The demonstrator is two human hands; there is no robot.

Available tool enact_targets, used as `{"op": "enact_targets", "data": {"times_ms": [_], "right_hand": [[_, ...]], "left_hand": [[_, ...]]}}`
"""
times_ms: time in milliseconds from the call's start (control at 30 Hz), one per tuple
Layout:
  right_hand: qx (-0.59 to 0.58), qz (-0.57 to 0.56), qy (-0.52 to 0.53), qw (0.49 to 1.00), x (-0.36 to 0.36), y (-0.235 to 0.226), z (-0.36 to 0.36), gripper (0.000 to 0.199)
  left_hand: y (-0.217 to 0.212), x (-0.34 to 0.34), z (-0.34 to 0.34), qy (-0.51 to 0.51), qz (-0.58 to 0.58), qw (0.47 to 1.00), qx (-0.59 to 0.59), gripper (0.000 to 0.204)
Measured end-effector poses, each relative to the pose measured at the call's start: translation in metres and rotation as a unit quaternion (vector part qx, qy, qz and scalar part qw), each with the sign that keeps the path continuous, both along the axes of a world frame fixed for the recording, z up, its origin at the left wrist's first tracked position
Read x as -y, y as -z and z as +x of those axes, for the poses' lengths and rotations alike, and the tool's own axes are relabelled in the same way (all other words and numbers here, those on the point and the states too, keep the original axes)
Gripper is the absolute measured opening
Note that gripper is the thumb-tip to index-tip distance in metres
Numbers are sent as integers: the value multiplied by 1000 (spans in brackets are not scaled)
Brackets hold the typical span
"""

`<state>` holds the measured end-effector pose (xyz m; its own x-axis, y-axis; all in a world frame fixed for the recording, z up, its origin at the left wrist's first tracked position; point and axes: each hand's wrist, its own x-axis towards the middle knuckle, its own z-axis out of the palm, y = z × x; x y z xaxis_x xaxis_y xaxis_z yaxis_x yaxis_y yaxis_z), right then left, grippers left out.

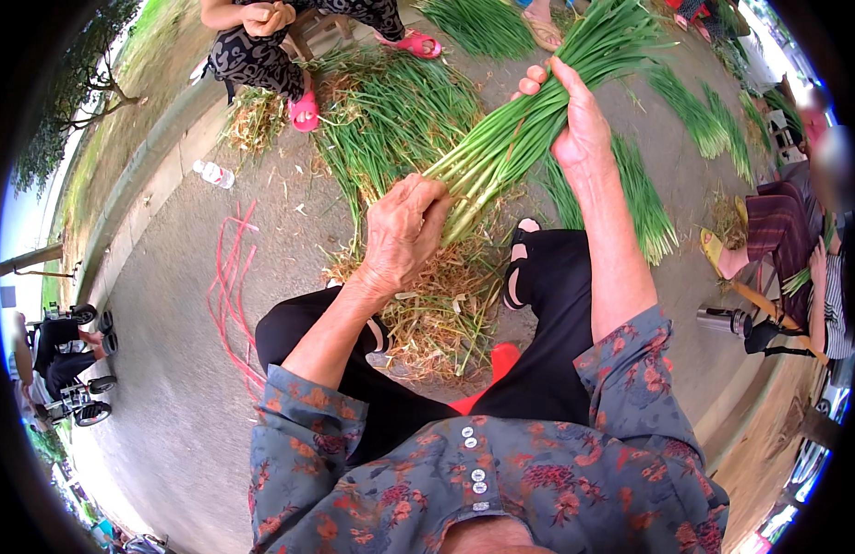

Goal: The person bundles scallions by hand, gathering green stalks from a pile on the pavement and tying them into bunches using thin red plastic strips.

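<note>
Two hands: left hand (402, 231) pinching white root ends; right hand (575, 125) wrapped round green onion bunch (520, 129).
Risk: loose grip, stalks slipping onto trimmings (437, 305).

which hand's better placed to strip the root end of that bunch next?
Left, probably. The left hand already sits at the pale root end of the bunch; the right hand grips mid-stalk, steadying it.

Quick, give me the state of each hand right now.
Left hand: closed, fingers pinching the root end of the scallion bunch.
Right hand: closed around the bunch's green stalks, holding it up.
</note>
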<state>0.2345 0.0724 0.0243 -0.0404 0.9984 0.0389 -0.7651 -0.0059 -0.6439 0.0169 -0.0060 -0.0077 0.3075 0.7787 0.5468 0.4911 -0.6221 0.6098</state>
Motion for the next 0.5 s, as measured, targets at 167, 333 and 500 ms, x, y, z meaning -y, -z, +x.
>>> {"op": "enact_targets", "data": {"times_ms": [167, 333, 500], "right_hand": [[41, -15, 32, 999, 4, -1, 3, 12], [67, -12, 67, 995, 0, 3, 5, 12], [73, -36, 112, 990, 1, 0, 13, 14]], "left_hand": [[-5, 6, -5, 37, -27, 999, -5, 9], [-10, 10, -14, 66, -61, 996, 1, 9], [-10, 15, -29, 148, -179, 972, -37, 7]]}}
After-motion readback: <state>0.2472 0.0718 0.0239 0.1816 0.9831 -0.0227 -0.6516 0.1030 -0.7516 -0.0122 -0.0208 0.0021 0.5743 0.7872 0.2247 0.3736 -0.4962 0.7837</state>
